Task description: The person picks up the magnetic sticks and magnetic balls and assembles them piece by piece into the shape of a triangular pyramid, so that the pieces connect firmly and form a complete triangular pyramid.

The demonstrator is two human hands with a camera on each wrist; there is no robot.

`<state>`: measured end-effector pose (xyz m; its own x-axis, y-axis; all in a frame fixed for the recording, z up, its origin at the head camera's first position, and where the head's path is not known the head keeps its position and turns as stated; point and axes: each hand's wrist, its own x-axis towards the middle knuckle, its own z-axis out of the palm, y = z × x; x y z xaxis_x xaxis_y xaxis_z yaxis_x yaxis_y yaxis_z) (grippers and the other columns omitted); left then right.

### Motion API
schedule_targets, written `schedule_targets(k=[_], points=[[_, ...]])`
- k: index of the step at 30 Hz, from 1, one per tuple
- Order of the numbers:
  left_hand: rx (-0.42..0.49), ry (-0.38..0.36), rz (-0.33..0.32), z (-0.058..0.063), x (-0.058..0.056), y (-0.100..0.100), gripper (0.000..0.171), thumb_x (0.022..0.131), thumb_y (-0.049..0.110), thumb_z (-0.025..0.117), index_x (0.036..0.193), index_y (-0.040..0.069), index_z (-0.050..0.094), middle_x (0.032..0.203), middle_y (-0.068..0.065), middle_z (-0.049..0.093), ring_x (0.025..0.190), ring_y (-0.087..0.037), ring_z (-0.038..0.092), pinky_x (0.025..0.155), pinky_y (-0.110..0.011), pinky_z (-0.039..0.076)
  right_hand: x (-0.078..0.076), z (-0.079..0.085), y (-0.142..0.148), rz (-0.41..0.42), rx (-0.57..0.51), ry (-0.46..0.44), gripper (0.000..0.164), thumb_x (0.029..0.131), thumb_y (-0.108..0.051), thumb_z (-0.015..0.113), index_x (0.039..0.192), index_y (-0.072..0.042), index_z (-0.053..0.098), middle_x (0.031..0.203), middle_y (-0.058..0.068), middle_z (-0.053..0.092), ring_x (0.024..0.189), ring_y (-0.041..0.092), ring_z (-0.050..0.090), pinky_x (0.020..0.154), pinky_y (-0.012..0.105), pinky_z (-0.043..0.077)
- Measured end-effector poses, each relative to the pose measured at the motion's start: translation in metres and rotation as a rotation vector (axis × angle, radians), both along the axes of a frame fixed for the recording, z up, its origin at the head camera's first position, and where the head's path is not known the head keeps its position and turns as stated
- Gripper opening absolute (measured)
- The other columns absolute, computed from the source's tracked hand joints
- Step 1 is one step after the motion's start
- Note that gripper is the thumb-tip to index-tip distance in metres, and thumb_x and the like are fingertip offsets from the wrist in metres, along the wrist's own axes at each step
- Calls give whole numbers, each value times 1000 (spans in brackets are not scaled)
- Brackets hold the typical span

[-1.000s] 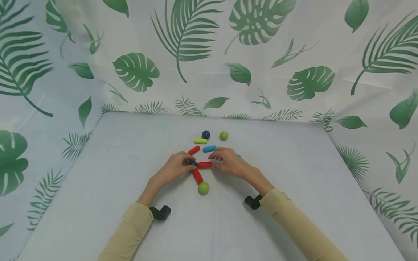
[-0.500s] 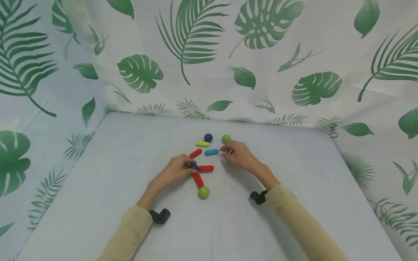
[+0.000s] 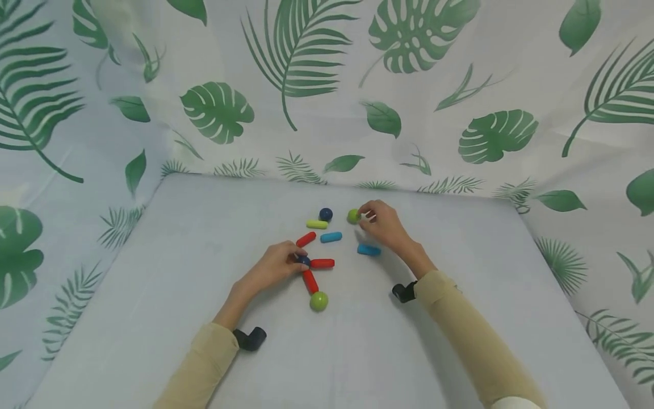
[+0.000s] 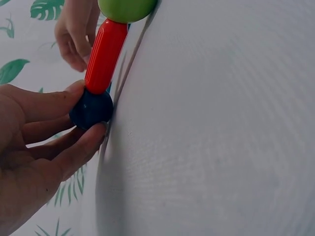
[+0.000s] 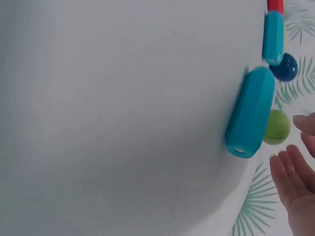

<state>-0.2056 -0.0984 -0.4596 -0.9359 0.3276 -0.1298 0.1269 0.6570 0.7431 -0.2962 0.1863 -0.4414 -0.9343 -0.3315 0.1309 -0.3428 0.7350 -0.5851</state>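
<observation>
My left hand (image 3: pixel 278 266) pinches a dark blue ball (image 4: pixel 92 109) between thumb and fingers. From that ball a red rod (image 3: pixel 310 282) runs toward the near side and ends at a green ball (image 3: pixel 319 301). A second red rod (image 3: pixel 323 263) points right from the blue ball. At the back, my right hand (image 3: pixel 383 223) is beside another green ball (image 3: pixel 352 216). In the right wrist view its thumb and fingers are spread apart, with nothing between them, near that green ball (image 5: pixel 277 128).
A third red rod (image 3: pixel 306 239) lies just beyond my left fingers. Farther back are a light blue rod (image 3: pixel 331 237), a yellow-green rod (image 3: pixel 317 224) and a dark blue ball (image 3: pixel 325 214). Another blue rod (image 3: pixel 369 250) lies below my right hand. Leaf-printed cloth (image 3: pixel 317 136) walls the white table.
My right hand has left the right-pointing red rod and moved back and right to the far green ball, uncovering a blue rod. The left hand keeps its hold on the dark blue ball.
</observation>
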Motion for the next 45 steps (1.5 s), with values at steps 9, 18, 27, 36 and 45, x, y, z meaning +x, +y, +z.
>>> schedule_targets(k=[9, 18, 27, 36, 45], points=[[23, 1, 5, -4, 2, -1, 31, 91, 11, 78, 121, 4, 72, 108, -6, 68, 93, -19, 60, 88, -33, 57, -16, -14, -10, 20, 37, -70, 39, 96, -7, 69, 133, 1, 62, 132, 20, 64, 118, 35, 63, 100, 46, 55], [15, 8, 12, -4, 1, -6, 33, 91, 12, 79, 122, 5, 72, 110, -6, 67, 94, -20, 60, 90, -35, 57, -12, -12, -15, 34, 64, -65, 31, 95, -3, 68, 126, 0, 66, 123, 18, 68, 111, 33, 65, 98, 44, 56], [18, 12, 12, -4, 1, -6, 33, 91, 11, 79, 122, 4, 72, 108, -6, 68, 94, -20, 61, 89, -34, 57, 11, -4, -10, 136, 12, -17, 29, 94, -2, 69, 123, 2, 67, 119, 18, 70, 107, 32, 68, 93, 44, 59], [8, -7, 12, -4, 2, -5, 33, 91, 11, 78, 123, 4, 72, 109, -7, 68, 95, -20, 60, 91, -34, 57, 39, 3, -11, 216, 25, -21, 30, 92, -1, 72, 122, 1, 69, 118, 14, 71, 106, 29, 70, 91, 42, 60], [13, 9, 5, -7, 0, -5, 32, 91, 11, 78, 122, 4, 72, 109, -6, 68, 93, -19, 60, 89, -34, 56, 55, 3, -20, 328, 19, -10, 32, 91, -3, 75, 122, 0, 69, 116, 13, 72, 103, 28, 70, 89, 40, 61]])
